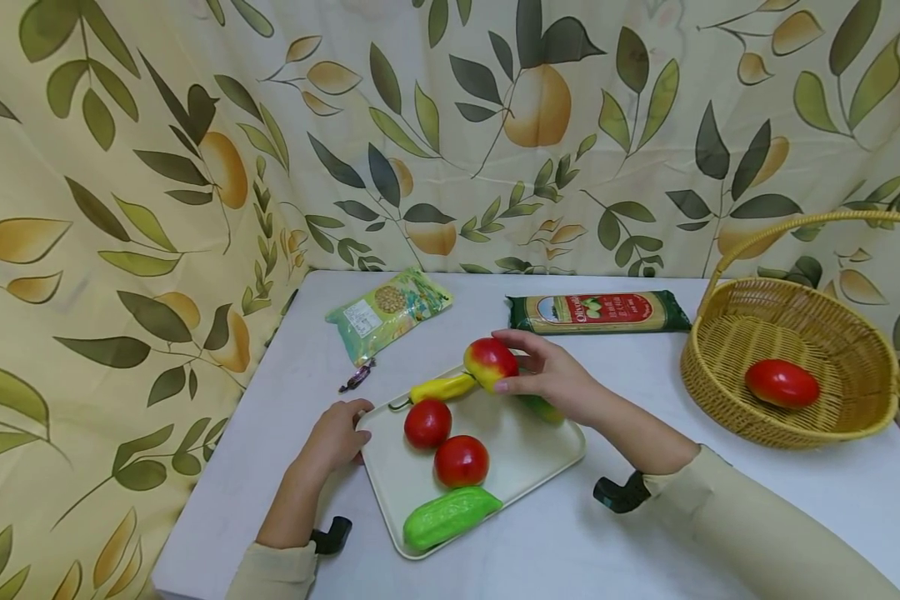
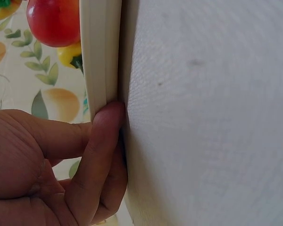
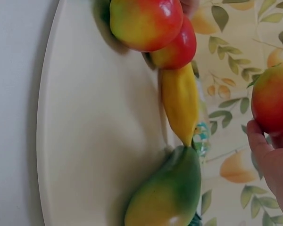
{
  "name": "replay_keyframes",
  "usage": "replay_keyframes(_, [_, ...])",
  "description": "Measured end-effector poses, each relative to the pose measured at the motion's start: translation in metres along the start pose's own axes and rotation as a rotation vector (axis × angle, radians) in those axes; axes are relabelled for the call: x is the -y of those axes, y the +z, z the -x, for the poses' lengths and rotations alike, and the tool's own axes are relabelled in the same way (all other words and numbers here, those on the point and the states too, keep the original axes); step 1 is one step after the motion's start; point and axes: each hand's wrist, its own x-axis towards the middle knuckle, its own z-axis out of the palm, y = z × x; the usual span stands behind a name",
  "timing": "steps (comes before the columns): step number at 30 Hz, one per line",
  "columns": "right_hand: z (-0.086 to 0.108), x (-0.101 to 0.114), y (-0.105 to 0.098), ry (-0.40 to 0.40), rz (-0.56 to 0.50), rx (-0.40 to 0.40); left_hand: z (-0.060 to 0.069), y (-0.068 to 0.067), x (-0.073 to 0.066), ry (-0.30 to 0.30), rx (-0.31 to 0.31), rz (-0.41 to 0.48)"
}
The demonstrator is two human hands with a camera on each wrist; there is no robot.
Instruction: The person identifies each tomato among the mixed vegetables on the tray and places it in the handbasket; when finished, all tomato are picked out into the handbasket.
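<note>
My right hand (image 1: 562,383) holds a red-and-yellow peach-like fruit (image 1: 490,364) above the far side of a cream tray (image 1: 532,458). In the right wrist view a green leafy tip shows on that fruit (image 3: 275,101). My left hand (image 1: 333,437) pinches the tray's left rim (image 2: 101,56), thumb above and fingers underneath. On the tray lie a yellow pepper (image 1: 441,389), two round red fruits (image 1: 427,423) (image 1: 461,461) and a bright green gourd (image 1: 452,517). A green-yellow mango-like fruit (image 3: 167,193) lies near my right hand, partly hidden in the head view.
A wicker basket (image 1: 787,433) with a tall handle stands at the right, a red oval fruit (image 1: 782,383) inside. Behind the tray lie a green-yellow snack bag (image 1: 390,312) and a long pasta packet (image 1: 600,312). A small purple wrapped candy (image 1: 357,376) lies near the tray's corner.
</note>
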Motion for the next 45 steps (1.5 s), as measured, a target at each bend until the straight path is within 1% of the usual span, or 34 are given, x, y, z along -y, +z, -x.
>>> replay_keyframes(7, [0.001,0.002,-0.002,0.010,-0.008,-0.005,0.000,0.001,0.000,-0.007,0.004,-0.007])
replay_keyframes(14, [0.000,0.002,-0.004,0.014,-0.011,-0.009,-0.001,0.001,0.000,0.000,-0.001,-0.016])
replay_keyframes(16, [0.001,0.003,-0.005,0.012,-0.018,-0.008,-0.001,0.000,0.001,0.018,-0.015,-0.029])
replay_keyframes(21, [0.002,0.004,-0.006,0.004,-0.040,-0.009,0.000,0.000,0.001,0.038,-0.037,-0.040])
replay_keyframes(27, [0.003,0.006,-0.007,0.002,-0.052,-0.016,0.001,0.001,-0.001,0.028,-0.024,-0.023])
replay_keyframes(39, [0.004,0.007,-0.014,0.007,-0.040,-0.036,0.000,0.000,-0.001,0.007,-0.016,-0.038])
replay_keyframes(45, [0.005,0.008,-0.017,-0.001,-0.069,-0.036,-0.001,0.000,0.001,0.018,-0.014,-0.042])
